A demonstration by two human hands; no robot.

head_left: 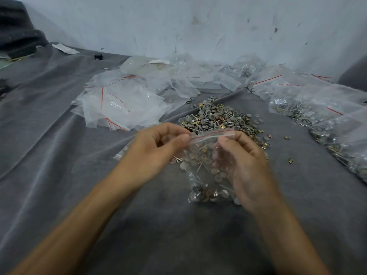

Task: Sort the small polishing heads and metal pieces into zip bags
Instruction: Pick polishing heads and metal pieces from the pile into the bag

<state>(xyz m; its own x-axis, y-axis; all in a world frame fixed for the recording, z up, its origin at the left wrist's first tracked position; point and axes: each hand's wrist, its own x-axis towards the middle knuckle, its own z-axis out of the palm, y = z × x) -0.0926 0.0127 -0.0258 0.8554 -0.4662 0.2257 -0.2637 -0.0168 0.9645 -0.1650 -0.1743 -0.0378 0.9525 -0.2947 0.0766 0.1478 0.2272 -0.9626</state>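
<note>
Our left hand [156,149] pinches the left end of the red zip strip [212,134] between thumb and forefinger, and our right hand [244,163] has its fingers curled on the strip's right end and down that side of the zip bag [204,167]. The bag hangs upright over the middle of the grey cloth [59,135], just nearer to us than the loose pile [220,118], and looks about half filled with heads and metal pieces. We judge that the step is closing the seal. To do it well, we should keep the mouth level so the contents stay low. We then press along the strip from one end to the other, checking that no shank or chip sits in the track.
</note>
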